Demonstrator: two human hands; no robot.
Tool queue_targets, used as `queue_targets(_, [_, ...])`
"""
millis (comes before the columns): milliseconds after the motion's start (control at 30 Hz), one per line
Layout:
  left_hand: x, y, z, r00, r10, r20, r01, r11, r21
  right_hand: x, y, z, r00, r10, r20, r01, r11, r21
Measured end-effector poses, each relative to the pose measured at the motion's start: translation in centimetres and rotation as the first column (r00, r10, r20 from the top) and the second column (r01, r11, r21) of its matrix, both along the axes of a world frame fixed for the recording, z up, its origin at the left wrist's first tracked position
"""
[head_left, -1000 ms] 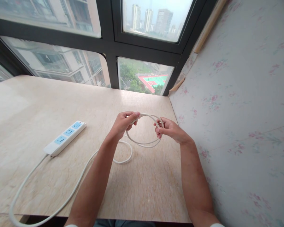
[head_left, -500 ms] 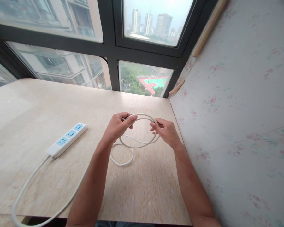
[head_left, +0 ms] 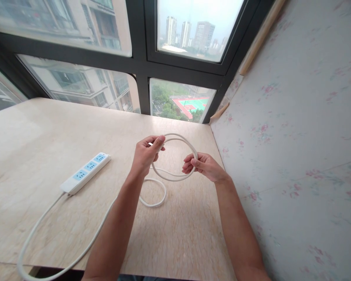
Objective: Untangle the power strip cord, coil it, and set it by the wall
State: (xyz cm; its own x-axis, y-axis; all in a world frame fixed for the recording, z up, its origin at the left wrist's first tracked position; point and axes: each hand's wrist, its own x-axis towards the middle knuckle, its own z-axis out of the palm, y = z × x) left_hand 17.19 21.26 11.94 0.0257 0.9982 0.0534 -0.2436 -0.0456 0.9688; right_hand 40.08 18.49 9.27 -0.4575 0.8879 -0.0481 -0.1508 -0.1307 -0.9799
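Observation:
Looped white power cord (head_left: 175, 180) hangs between my two hands above the table. My left hand (head_left: 148, 154) is closed on the upper left of the loops, thumb on top. On the loops' right side, my right hand (head_left: 203, 166) pinches the cord between thumb and fingers. A loose curl of the same cord lies on the table below the left hand. More cord runs from behind my left forearm, past the table's front edge, to a white power strip (head_left: 86, 173) with blue socket faces, lying at the left.
The marbled tabletop (head_left: 175, 234) reaches back to a dark window frame (head_left: 143, 70). Close on the right stands a wall with flowered wallpaper (head_left: 295, 136). Below the front edge at the lower left is a dark gap.
The loops are drawn together and tilted up more. My right hand has slid slightly down along them, and my left hand has risen a little. The view has shifted slightly.

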Motion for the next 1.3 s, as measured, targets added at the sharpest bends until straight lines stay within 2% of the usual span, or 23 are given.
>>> queue_targets(100, [-0.1, 0.1, -0.3, 0.991, -0.108, -0.081, 0.101, 0.991, -0.085, 0.5, -0.1, 0.5, 0.998, -0.042, 0.036, 0.043, 0.999, -0.009])
queue_targets(233, [-0.3, 0.3, -1.0, 0.949, -0.284, -0.136, 0.256, 0.947, -0.194, 0.6, -0.1, 1.1, 0.982, -0.175, 0.073, 0.178, 0.983, -0.037])
queue_targets(300, [-0.4, 0.6, -1.4, 0.928, -0.366, -0.069, 0.342, 0.911, -0.230, 0.4, 0.0, 1.2, 0.965, -0.244, 0.099, 0.251, 0.966, -0.064])
queue_targets(400, [-0.9, 1.2, -1.8, 0.873, -0.466, 0.141, 0.487, 0.835, -0.255, 0.2, 0.1, 1.2, 0.941, -0.315, 0.124, 0.327, 0.940, -0.095])
queue_targets(467, [-1.3, 1.4, -1.9, 0.812, -0.516, 0.274, 0.576, 0.786, -0.225, 0.2, 0.2, 1.1, 0.932, -0.337, 0.132, 0.350, 0.931, -0.099])
queue_targets(533, [-1.8, 1.4, -1.9, 0.766, -0.556, 0.322, 0.627, 0.757, -0.183, 0.4, 0.2, 1.2, 0.927, -0.351, 0.133, 0.364, 0.927, -0.091])
queue_targets(767, [-2.0, 0.9, -1.9, 0.788, -0.600, 0.137, 0.615, 0.764, -0.193, 0.8, 0.1, 1.3, 0.918, -0.374, 0.135, 0.386, 0.920, -0.073])
queue_targets(967, [-0.6, 1.2, -3.2, 0.852, -0.522, -0.046, 0.484, 0.817, -0.314, 0.4, 0.1, 1.4, 0.916, -0.387, 0.108, 0.395, 0.917, -0.059])
queue_targets(1167, [0.4, 1.9, -4.2, 0.909, -0.413, -0.048, 0.383, 0.877, -0.292, 0.1, 0.0, 1.6, 0.918, -0.391, 0.073, 0.395, 0.916, -0.063])
queue_targets(1300, [0.7, 2.0, -4.3, 0.923, -0.384, 0.031, 0.373, 0.870, -0.321, -0.1, 0.0, 1.7, 0.908, -0.417, 0.048, 0.419, 0.906, -0.065])
